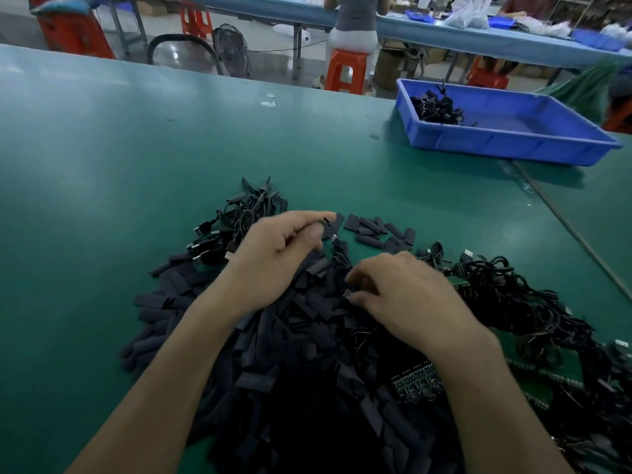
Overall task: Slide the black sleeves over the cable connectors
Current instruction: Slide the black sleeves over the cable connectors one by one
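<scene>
**Pinched in left hand [284, 248]: one sleeve [331, 224]; in right hand [407, 295]: a connector [348, 294]**

Nearest, along near edge of table [102, 165], heap of black sleeves [290, 343] under both wrists. Over it, connector held low. Sleeve held further out, apart from it, not yet joined. Seemingly the lining-up step. Next: bring sleeve mouth to connector tip, keep both straight, push on. Loose cables [513, 302] toward right edge. Blue tray [513, 148] near far edge, at right.

A pile of sleeves [290, 354] lies at the near edge of the table [136, 148], with cables [239, 217] heaped behind it on the left and along its right. Far behind on the right, a tray [513, 148] holds more cables [436, 107].
</scene>
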A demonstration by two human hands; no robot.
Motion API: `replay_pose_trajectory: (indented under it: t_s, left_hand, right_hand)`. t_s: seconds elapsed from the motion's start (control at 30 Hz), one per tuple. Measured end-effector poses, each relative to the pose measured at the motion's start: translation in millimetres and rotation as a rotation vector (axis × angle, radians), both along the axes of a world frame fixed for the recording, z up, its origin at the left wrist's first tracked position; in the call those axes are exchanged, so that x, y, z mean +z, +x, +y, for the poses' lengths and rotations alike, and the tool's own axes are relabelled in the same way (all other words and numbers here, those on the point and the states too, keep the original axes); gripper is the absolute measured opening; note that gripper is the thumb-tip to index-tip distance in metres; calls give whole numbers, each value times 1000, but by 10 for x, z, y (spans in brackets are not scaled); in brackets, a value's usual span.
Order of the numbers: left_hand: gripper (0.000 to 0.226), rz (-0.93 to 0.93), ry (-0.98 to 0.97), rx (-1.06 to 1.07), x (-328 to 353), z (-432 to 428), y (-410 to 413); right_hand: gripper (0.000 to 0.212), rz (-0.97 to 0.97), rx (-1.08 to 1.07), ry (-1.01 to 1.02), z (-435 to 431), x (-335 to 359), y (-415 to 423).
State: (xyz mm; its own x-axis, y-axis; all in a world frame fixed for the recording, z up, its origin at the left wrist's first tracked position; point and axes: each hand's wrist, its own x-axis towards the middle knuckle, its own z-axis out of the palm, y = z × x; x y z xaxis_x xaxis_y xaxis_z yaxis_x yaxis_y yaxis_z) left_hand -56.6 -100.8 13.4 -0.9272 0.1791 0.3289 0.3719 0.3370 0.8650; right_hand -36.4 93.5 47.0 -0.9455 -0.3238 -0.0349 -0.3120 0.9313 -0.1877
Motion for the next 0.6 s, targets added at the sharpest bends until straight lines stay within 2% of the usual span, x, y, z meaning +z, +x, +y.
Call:
replay_pose_trajectory:
  t_s: [0.07, 0.17, 0.2, 0.33, 0.6]
  left_hand:
    - [41, -76, -131, -27, -81, -21, -6]
    - [47, -125, -92, -51, -159, -44, 3]
    - [45, -131, -66, -53, -170, -56, 3]
    - [14, -216, 6, -48, -220, -89, -19]
    - [19, -207, 25, -34, -232, -48, -7]
  right_hand:
    - [26, -55, 26, 38, -135, -101, -24]
    - [27, -60, 41, 96, -305, -247, -46]
    - [27, -58, 49, 117, -344, -293, -38]
    - [23, -103, 36, 86, -397, -446, 21]
    - [11, -33, -60, -103, -337, -483, 45]
